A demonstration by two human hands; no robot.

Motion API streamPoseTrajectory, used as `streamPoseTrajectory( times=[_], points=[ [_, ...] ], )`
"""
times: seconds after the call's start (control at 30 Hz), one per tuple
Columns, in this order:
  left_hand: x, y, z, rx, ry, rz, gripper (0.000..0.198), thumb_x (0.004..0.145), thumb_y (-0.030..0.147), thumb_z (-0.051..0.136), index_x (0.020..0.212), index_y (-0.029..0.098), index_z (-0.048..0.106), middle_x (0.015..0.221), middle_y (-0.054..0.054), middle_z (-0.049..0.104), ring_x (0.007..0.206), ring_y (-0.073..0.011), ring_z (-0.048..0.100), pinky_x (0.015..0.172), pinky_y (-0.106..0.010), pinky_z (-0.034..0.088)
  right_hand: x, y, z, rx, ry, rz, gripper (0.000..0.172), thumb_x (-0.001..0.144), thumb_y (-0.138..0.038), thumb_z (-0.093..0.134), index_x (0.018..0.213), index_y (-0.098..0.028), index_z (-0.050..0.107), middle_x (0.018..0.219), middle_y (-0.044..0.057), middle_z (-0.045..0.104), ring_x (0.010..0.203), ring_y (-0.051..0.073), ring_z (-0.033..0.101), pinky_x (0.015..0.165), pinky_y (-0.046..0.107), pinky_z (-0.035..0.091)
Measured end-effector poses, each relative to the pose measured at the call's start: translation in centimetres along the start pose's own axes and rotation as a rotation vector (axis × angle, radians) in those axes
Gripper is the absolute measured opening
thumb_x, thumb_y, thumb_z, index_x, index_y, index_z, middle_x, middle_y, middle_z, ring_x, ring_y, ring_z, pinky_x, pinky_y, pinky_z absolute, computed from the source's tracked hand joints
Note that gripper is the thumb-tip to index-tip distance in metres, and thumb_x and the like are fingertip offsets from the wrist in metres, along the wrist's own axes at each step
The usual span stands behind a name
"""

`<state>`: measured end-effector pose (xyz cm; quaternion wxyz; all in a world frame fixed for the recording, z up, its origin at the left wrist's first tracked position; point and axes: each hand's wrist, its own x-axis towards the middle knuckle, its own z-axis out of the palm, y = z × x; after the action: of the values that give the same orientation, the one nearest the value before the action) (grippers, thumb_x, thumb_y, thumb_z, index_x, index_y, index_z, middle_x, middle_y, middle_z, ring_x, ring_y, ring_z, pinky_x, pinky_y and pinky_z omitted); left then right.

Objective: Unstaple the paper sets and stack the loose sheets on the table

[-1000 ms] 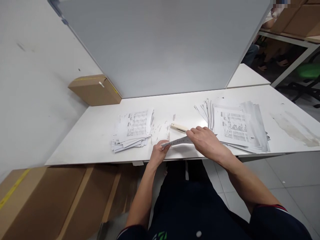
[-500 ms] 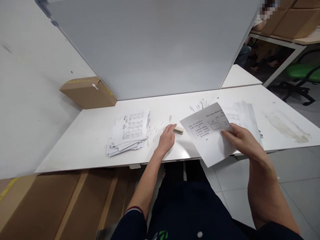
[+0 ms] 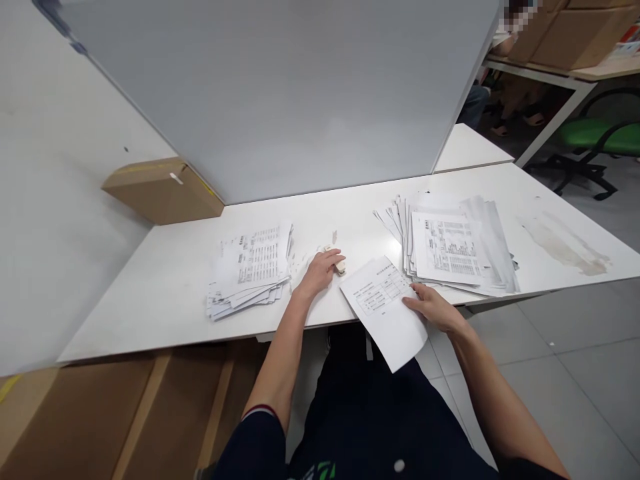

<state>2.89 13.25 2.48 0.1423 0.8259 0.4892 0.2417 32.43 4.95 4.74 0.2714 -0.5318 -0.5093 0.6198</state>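
Note:
My left hand (image 3: pixel 317 271) rests on the white table (image 3: pixel 165 280) with its fingers curled over a small beige staple remover (image 3: pixel 339 262). A printed sheet (image 3: pixel 383 307) lies partly over the table's front edge, and my right hand (image 3: pixel 434 308) presses on its right side with flat fingers. A stack of printed papers (image 3: pixel 250 268) lies left of my left hand. A wider fanned stack of papers (image 3: pixel 453 245) lies right of the sheet. Small scraps and staples (image 3: pixel 303 259) are scattered between the left stack and my left hand.
A grey partition board (image 3: pixel 280 93) stands along the table's back. A cardboard box (image 3: pixel 160 190) sits at the back left, and larger cartons (image 3: pixel 125 413) stand on the floor at the left. A green chair (image 3: pixel 597 137) and another table with boxes (image 3: pixel 565 33) are at far right.
My right hand has lowered the sheet from the air down onto the table's front edge. My left hand has closed over the staple remover and drawn it slightly left.

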Motion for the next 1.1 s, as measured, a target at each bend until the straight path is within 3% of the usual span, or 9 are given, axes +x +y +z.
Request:
streamPoseTrajectory(
  times=[0.13,0.3,0.57,0.93,1.1],
  points=[
    [-0.5,-0.5,0.0,-0.021,0.023,0.002,0.044,0.076,0.0,0.038,0.107,0.021,0.061,0.123,-0.005,0.057,0.112,-0.0167,0.051,0.093,-0.036,0.04,1.3,0.0,0.8,0.073,-0.006,-0.005,0.026,0.075,-0.025,0.056,0.099,-0.017,0.059,0.102,0.007,0.067,0.092,0.024,0.062,0.081,0.038,0.049],
    [-1.1,-0.4,0.5,-0.047,0.084,-0.006,0.049,0.075,-0.001,0.036,0.113,0.021,0.057,0.126,-0.005,0.054,0.114,-0.0165,0.05,0.093,-0.036,0.039,2.0,-0.1,1.2,0.001,0.063,-0.008,0.027,0.074,-0.025,0.055,0.098,-0.016,0.06,0.101,0.007,0.067,0.092,0.024,0.062,0.079,0.037,0.05],
    [-3.7,0.6,1.2,-0.018,0.303,0.017,0.053,0.074,-0.003,0.035,0.117,0.02,0.055,0.124,-0.004,0.056,0.11,-0.0173,0.05,0.092,-0.038,0.04,2.5,-0.3,1.8,-0.085,0.119,-0.017,0.029,0.072,-0.025,0.055,0.098,-0.015,0.061,0.095,0.008,0.068,0.085,0.023,0.063,0.069,0.032,0.051],
    [-4.7,0.8,2.1,0.106,0.278,-0.028,0.053,0.07,-0.006,0.04,0.108,0.024,0.061,0.12,0.002,0.059,0.095,-0.0203,0.046,0.086,-0.037,0.04,3.4,0.5,1.9,-0.153,0.162,-0.025,0.027,0.073,-0.027,0.052,0.096,-0.015,0.06,0.097,0.008,0.067,0.087,0.024,0.063,0.07,0.032,0.051],
    [-4.9,1.0,2.0,0.114,0.295,0.0,0.055,0.071,-0.004,0.039,0.115,0.022,0.057,0.124,-0.001,0.056,0.098,-0.0202,0.048,0.088,-0.037,0.041,2.3,-0.7,1.6,-0.257,0.23,-0.066,0.027,0.074,-0.029,0.054,0.097,-0.016,0.06,0.101,0.009,0.066,0.091,0.024,0.062,0.077,0.036,0.049]
  ],
)
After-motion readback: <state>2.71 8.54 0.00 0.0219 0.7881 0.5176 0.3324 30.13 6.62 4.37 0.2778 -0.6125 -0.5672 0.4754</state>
